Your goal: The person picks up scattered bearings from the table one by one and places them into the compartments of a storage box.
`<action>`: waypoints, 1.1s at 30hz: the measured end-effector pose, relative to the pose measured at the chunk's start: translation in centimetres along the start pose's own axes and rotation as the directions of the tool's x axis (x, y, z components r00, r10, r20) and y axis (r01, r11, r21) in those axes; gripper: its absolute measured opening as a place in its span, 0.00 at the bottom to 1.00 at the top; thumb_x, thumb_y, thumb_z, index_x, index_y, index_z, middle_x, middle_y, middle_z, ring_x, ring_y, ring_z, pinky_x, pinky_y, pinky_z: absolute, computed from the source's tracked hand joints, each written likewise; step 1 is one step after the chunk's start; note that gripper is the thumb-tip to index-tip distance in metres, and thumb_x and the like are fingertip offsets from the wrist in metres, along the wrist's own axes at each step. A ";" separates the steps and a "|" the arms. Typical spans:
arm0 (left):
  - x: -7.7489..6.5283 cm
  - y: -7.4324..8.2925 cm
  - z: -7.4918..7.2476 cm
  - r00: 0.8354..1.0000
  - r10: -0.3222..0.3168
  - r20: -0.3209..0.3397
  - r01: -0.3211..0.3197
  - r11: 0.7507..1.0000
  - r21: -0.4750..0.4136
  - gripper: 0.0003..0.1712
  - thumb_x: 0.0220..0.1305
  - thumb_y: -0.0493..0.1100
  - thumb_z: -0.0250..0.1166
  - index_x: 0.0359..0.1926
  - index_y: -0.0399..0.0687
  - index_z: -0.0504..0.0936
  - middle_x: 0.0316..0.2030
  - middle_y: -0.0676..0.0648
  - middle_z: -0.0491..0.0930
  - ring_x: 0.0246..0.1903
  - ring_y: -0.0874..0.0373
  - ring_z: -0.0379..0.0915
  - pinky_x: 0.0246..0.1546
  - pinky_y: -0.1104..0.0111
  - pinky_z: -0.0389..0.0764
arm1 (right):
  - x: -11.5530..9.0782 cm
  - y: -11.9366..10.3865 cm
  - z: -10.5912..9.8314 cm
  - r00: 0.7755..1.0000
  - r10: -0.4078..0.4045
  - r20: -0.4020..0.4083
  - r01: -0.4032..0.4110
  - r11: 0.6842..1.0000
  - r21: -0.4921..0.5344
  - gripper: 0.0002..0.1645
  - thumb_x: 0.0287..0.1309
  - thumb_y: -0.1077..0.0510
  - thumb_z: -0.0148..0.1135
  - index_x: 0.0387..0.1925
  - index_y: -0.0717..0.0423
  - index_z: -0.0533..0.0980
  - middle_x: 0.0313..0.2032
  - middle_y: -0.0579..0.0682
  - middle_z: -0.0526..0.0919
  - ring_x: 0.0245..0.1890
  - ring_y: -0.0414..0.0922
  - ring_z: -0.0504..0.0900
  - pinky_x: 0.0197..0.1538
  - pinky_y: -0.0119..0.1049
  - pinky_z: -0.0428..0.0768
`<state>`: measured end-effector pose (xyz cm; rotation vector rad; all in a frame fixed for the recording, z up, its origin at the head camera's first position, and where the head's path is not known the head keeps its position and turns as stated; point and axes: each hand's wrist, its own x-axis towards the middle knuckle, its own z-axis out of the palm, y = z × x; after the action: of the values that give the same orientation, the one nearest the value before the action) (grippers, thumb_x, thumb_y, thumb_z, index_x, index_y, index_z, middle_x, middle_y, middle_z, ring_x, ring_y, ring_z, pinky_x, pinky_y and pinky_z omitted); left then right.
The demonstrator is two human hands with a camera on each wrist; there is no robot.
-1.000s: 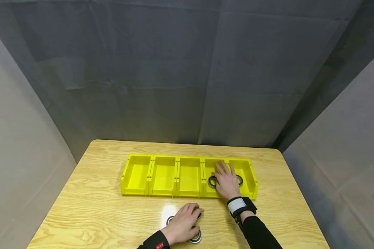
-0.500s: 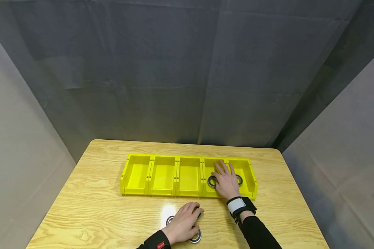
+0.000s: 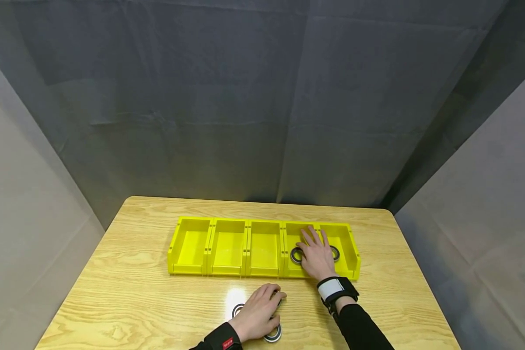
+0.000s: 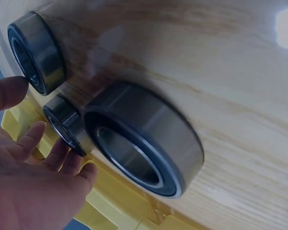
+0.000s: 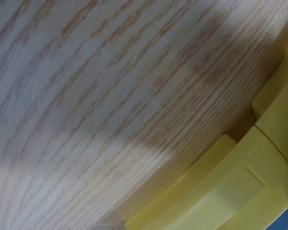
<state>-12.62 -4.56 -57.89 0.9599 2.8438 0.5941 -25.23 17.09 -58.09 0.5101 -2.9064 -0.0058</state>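
My left hand (image 3: 256, 314) rests low over three metal ball bearings on the table, its fingers loosely bent. In the left wrist view, the thumb reaches the edge of one bearing (image 4: 47, 53), and fingertips lie at the smallest bearing (image 4: 67, 122). The largest bearing (image 4: 153, 136) stands beside them, nearer the camera. My right hand (image 3: 317, 260) lies with spread fingers over the two right compartments of a yellow bin row (image 3: 265, 272). A dark-rimmed bearing (image 3: 295, 256) shows left of that hand and another bearing (image 3: 336, 253) right of it, both inside the compartments and partly covered.
The wooden table (image 3: 127, 291) carries the bin row across its middle. A dark cloth (image 3: 210, 107) hangs behind the table, with pale panels on both sides. In the right wrist view, the front walls of the yellow bins (image 5: 221, 191) meet the tabletop.
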 end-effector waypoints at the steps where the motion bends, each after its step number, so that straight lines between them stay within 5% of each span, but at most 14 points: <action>1: 0.0 0.0 0.0 1.000 -0.001 -0.003 0.001 1.000 0.001 0.24 0.66 0.45 0.63 0.63 0.51 0.77 0.62 0.45 0.75 0.64 0.51 0.70 0.65 0.58 0.74 | 0.0 0.0 0.0 1.000 0.000 0.000 0.000 1.000 0.001 0.19 0.58 0.59 0.64 0.52 0.48 0.85 0.70 0.52 0.74 0.76 0.55 0.61 0.78 0.60 0.55; 33: 0.5 -0.3 1.0 0.989 0.069 -0.129 -0.071 0.997 -0.007 0.13 0.66 0.36 0.63 0.51 0.48 0.82 0.54 0.43 0.78 0.56 0.51 0.76 0.53 0.63 0.83 | 0.0 -0.3 -0.1 1.000 0.019 -0.011 -0.019 1.000 0.018 0.18 0.58 0.58 0.66 0.50 0.48 0.85 0.68 0.53 0.76 0.76 0.56 0.63 0.78 0.60 0.55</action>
<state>-12.95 -4.17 -58.89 1.0609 2.9245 0.7043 -25.11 16.80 -57.99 0.4837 -2.9023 0.0254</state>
